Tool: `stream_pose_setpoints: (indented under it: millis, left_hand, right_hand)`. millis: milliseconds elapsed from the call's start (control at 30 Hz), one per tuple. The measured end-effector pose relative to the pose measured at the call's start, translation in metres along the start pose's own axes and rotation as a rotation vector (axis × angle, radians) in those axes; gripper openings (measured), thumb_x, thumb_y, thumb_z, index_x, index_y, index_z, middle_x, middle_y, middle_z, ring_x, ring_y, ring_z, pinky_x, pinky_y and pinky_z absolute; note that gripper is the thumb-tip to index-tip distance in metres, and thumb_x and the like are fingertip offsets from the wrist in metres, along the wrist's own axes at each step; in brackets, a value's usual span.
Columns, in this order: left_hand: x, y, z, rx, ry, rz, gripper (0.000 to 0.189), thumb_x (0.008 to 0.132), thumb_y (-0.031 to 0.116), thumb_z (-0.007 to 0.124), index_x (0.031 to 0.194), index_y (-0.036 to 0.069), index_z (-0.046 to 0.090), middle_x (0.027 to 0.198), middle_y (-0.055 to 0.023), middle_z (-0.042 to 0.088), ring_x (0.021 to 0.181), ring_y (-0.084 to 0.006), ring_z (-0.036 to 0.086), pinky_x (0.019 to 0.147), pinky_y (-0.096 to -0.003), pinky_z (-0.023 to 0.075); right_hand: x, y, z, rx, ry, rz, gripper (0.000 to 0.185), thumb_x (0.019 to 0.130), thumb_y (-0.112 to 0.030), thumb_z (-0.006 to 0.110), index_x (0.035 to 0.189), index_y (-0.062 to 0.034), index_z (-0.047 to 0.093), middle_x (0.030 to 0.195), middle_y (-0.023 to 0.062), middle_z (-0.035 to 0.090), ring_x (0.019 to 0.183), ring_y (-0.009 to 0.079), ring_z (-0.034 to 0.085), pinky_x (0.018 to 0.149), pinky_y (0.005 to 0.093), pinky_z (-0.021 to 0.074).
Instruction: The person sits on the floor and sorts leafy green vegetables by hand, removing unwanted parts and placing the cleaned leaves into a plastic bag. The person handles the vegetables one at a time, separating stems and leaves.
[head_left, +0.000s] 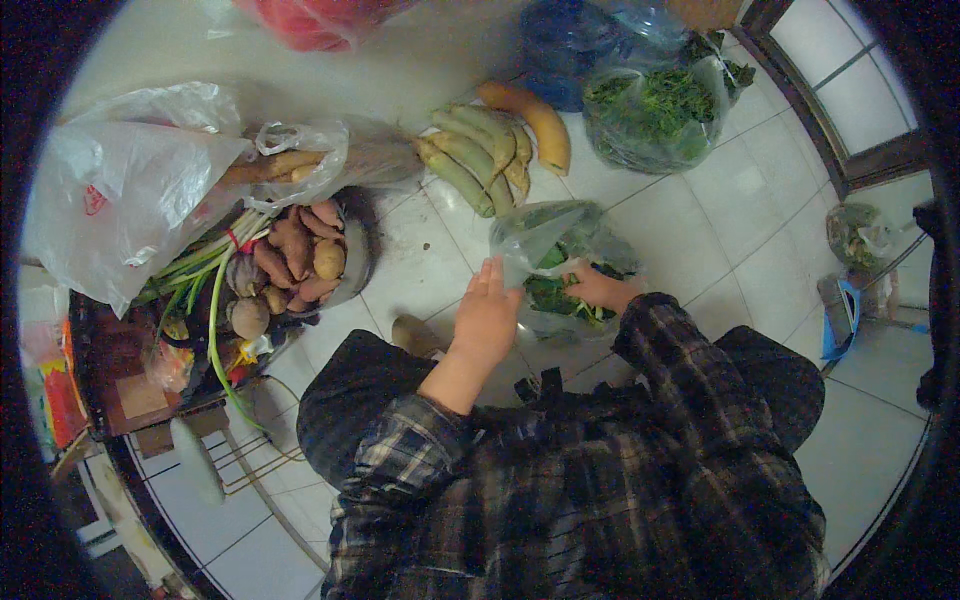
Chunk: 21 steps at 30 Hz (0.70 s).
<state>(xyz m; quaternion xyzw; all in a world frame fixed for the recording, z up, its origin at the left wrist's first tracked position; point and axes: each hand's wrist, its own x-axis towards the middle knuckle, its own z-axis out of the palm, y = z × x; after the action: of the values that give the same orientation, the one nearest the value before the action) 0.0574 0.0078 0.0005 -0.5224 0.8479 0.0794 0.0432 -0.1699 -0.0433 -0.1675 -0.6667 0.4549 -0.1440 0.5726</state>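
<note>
A clear plastic bag of leafy greens (551, 292) rests on the tiled floor before me, its mouth facing my body. My left hand (487, 304) lies against the bag's left edge, fingers extended and pointing away from me; whether it pinches the plastic cannot be told. My right hand (596, 289) reaches into the bag's opening from the right, its fingers at the leaves; whether they close on any is unclear. Just beyond the bag lie several long pale green gourds or eggplants (480, 150) and a curved orange-tan squash (536, 124).
At the left are a container of sweet potatoes and potatoes (296, 255), green onions (217, 300) and a white plastic bag (142, 202). Another bag of greens (652, 112) stands beyond, near a dark-framed door (840, 75). A small bag (859, 236) sits at far right.
</note>
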Motion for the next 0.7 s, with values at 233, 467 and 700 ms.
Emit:
stream_pose_setpoints:
  millis: [233, 467, 700]
  left_hand:
    - [0.004, 0.002, 0.004, 0.034, 0.007, -0.031, 0.018, 0.085, 0.013, 0.050, 0.098, 0.001, 0.056, 0.142, -0.0283, 0.031, 0.132, -0.0379, 0.034, 0.107, -0.0442, 0.0303]
    - [0.002, -0.002, 0.008, 0.041, -0.004, -0.026, 0.018, 0.086, 0.013, 0.049, 0.097, 0.000, 0.056, 0.141, -0.0288, 0.031, 0.131, -0.0384, 0.035, 0.106, -0.0443, 0.0322]
    - [0.002, -0.002, 0.009, -0.099, 0.001, -0.059, 0.019, 0.084, 0.013, 0.051, 0.095, -0.001, 0.056, 0.139, -0.0275, 0.034, 0.129, -0.0388, 0.037, 0.105, -0.0444, 0.0328]
  right_hand:
    - [-0.011, -0.025, 0.004, -0.490, -0.308, -0.152, 0.057, 0.072, -0.003, 0.055, 0.127, -0.0163, 0.047, 0.117, 0.0157, 0.052, 0.097, 0.0375, 0.057, 0.079, 0.0451, 0.0474]
    - [0.003, -0.081, 0.015, -0.445, -0.067, -0.219, 0.049, 0.078, -0.015, 0.055, 0.126, -0.0144, 0.050, 0.107, 0.0167, 0.059, 0.092, 0.0366, 0.061, 0.080, 0.0511, 0.0449]
    - [0.094, -0.029, 0.041, -0.937, -0.053, 0.065, 0.050, 0.083, -0.020, 0.056, 0.131, -0.0099, 0.046, 0.119, 0.0147, 0.058, 0.111, 0.0301, 0.054, 0.093, 0.0448, 0.0388]
